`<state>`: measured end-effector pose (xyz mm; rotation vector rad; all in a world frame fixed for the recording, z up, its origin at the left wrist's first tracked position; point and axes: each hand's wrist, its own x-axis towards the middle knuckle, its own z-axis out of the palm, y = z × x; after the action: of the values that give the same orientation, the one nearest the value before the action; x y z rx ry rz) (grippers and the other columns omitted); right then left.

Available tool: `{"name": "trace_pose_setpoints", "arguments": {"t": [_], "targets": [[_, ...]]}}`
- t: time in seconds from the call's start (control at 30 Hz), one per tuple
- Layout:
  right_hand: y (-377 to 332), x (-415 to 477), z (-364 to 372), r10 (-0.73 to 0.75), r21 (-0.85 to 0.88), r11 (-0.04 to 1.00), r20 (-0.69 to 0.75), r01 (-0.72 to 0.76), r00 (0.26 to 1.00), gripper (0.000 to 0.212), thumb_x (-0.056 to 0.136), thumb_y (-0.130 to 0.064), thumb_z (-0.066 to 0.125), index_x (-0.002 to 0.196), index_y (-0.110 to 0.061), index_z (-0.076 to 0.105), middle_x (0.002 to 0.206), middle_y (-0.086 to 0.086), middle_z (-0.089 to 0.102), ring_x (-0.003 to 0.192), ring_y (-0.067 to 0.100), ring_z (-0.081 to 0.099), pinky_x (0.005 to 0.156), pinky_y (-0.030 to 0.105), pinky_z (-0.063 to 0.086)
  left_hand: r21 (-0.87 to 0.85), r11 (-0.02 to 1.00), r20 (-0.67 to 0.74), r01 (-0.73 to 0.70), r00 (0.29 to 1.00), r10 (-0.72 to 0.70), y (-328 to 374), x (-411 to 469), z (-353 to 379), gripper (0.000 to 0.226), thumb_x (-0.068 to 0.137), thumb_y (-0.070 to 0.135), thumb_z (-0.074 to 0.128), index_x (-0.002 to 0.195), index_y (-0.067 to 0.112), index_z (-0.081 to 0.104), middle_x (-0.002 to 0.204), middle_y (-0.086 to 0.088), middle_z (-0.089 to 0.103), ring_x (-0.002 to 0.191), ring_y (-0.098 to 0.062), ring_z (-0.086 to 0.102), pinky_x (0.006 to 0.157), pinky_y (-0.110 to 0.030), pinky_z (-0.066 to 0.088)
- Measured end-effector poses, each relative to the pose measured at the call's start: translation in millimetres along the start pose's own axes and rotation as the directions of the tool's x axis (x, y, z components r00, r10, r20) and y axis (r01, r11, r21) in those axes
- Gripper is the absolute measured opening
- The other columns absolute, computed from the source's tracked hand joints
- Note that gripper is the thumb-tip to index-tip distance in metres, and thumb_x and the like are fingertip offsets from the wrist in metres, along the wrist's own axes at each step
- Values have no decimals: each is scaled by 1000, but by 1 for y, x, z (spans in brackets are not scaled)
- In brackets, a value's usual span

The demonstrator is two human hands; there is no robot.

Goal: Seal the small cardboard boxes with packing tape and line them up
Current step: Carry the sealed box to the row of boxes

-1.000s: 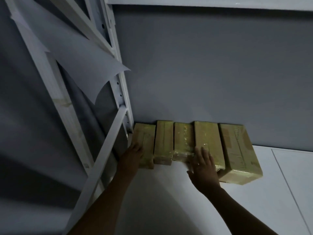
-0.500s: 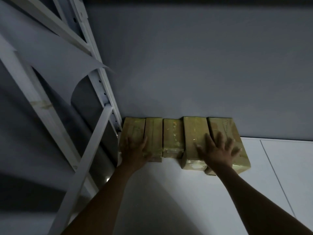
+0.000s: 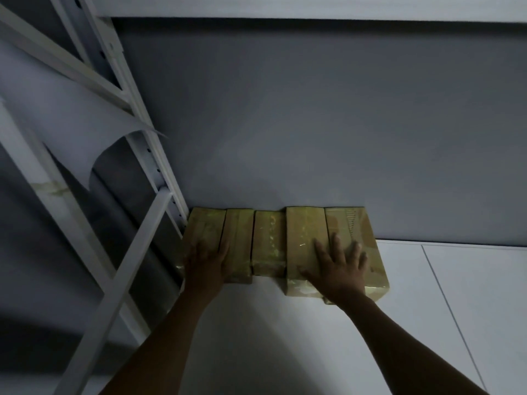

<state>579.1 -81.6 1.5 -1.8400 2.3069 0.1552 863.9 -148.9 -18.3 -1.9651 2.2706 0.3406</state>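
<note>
Small brown cardboard boxes (image 3: pixel 268 240), five in number, are lined up side by side on a white flat surface (image 3: pixel 285 323), with their far ends set against a grey wall (image 3: pixel 313 124). Each box is wrapped in clear shiny packing tape (image 3: pixel 302 245), and glossy reflections are seen on the tops. Neighbouring boxes are touching. The near ends are not level: the fourth box (image 3: pixel 305 229) and the fifth box (image 3: pixel 349 223) reach closer to the person than the three on the left. The leftmost box (image 3: pixel 204 223) is placed just beside the upright of a white metal rack (image 3: pixel 155 166).

The left hand (image 3: pixel 206 262) is laid flat on the leftmost box, its fingers straight and close together, and nothing is gripped. The right hand (image 3: pixel 339 269) is spread flat with fingers apart across the fourth and fifth boxes, also gripping nothing. A curled sheet of pale paper (image 3: pixel 71 115) is seen on the rack, higher on the left. Some print is visible on the fifth box, but it cannot be read in the dim light.
</note>
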Motion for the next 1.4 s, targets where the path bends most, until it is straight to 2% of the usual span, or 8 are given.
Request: {"name": "trace_pose_setpoints", "arguments": {"t": [0.13, 0.23, 0.37, 0.57, 0.77, 0.93, 1.27, 1.4], "targets": [[5, 4, 1, -41, 10, 999, 49, 41, 998, 88, 78, -82, 23, 146, -40, -12, 155, 8, -25, 134, 51, -25, 109, 64, -11, 74, 997, 13, 20, 1000, -21, 5, 1, -5, 66, 96, 48, 36, 151, 35, 2, 155, -23, 6, 141, -45, 8, 113, -53, 14], [11, 2, -5, -97, 22, 995, 54, 96, 994, 86, 81, -77, 32, 148, -37, -3, 156, 8, -19, 135, 52, -21, 108, 64, -10, 113, 994, -19, -7, 1000, 9, 14, 0, -9, 75, 94, 47, 44, 152, 28, -1, 155, -21, 8, 139, -44, 14, 112, -53, 21], [27, -8, -15, -116, 166, 979, -9, 116, 993, 72, 89, -65, 34, 149, -33, 9, 159, 4, -7, 143, 36, -11, 115, 56, -4, 51, 997, -70, -51, 996, 55, 43, -4, -18, 70, 93, 48, 42, 151, 24, 11, 157, -16, 8, 142, -38, 14, 113, -52, 21], [56, -41, -29, -69, 162, 984, -42, 75, 997, 76, 92, -56, 37, 151, -23, 1, 158, 6, 2, 145, 29, 0, 117, 49, 2, 7, 993, -61, -122, 991, 122, 109, -25, -45, 63, 95, 44, 43, 150, 25, 18, 158, -12, 7, 143, -34, 11, 115, -47, 20], [99, -101, -47, 76, 129, 990, -95, -64, 993, 64, 93, -51, 43, 147, -22, 25, 157, 7, 14, 145, 26, 7, 117, 43, 10, 12, 964, -56, -266, 962, 266, 165, -63, -61, 60, 95, 43, 45, 149, 25, 24, 158, -10, 9, 143, -30, 18, 111, -42, 29], [114, -170, -52, 197, 130, 974, -77, -186, 977, 62, 93, -47, 46, 147, -22, 28, 157, 8, 15, 145, 24, 10, 117, 38, 14, 6, 916, -35, -401, 916, 400, 192, -111, -62, 58, 94, 42, 48, 147, 25, 29, 158, -9, 12, 140, -28, 25, 107, -39, 34], [147, -262, -71, 250, 94, 965, -74, -243, 965, 61, 93, -44, 48, 146, -22, 29, 157, 7, 16, 145, 25, 11, 117, 38, 14, -23, 828, -47, -560, 828, 559, 247, -201, -66, 52, 95, 40, 48, 143, 24, 34, 156, -8, 16, 136, -29, 31, 104, -39, 37], [188, -281, -71, 257, 86, 964, -76, -251, 963, 62, 93, -46, 47, 147, -22, 27, 157, 8, 17, 145, 25, 12, 117, 37, 15, 16, 814, -47, -581, 812, 581, 283, -223, -62, 58, 96, 42, 45, 147, 22, 27, 155, -10, 16, 138, -29, 26, 106, -39, 34]]}}
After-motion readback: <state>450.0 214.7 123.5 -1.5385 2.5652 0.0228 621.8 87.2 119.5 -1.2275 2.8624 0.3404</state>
